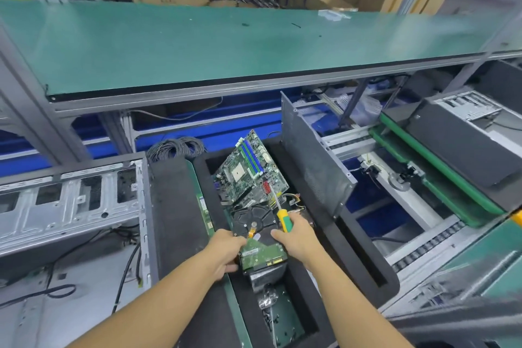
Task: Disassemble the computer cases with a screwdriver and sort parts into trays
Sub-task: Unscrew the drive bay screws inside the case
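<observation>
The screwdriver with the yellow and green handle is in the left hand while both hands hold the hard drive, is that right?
Not quite. The head view shows the screwdriver in the right hand, not the left. Both that hand and the left hand do hold the hard drive.

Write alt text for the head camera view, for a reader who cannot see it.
The left hand and right hand hold a hard drive, green circuit board up, over a black foam tray; the right hand also grips a yellow-green screwdriver. A motherboard leans in the tray behind, and an open computer case lies at the left.
</observation>
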